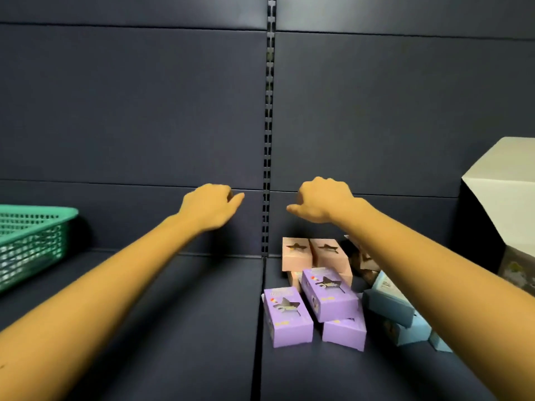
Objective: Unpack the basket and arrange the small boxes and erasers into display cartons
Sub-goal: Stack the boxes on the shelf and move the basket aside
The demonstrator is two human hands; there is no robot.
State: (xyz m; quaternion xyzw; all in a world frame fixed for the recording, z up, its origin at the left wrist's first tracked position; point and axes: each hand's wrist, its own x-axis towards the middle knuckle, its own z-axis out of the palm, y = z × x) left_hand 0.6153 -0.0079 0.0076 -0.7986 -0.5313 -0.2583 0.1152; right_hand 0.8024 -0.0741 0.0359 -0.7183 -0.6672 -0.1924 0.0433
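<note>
Head view: your left hand [209, 206] and right hand [322, 201] are curled, gripping nothing. Both arms reach forward above the shelf [179, 319].

Shelf [173, 314] count: 3 purple boxes [327, 296], 2 pink boxes [298, 254] on top with more tucked under. Blue boxes [388, 303]: at least 3, partly hidden. 1 green basket [43, 212], 1 white carton [503, 180].

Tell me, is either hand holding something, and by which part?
Nothing visible is held. The left hand and the right hand are both curled and apart from the boxes.
</note>
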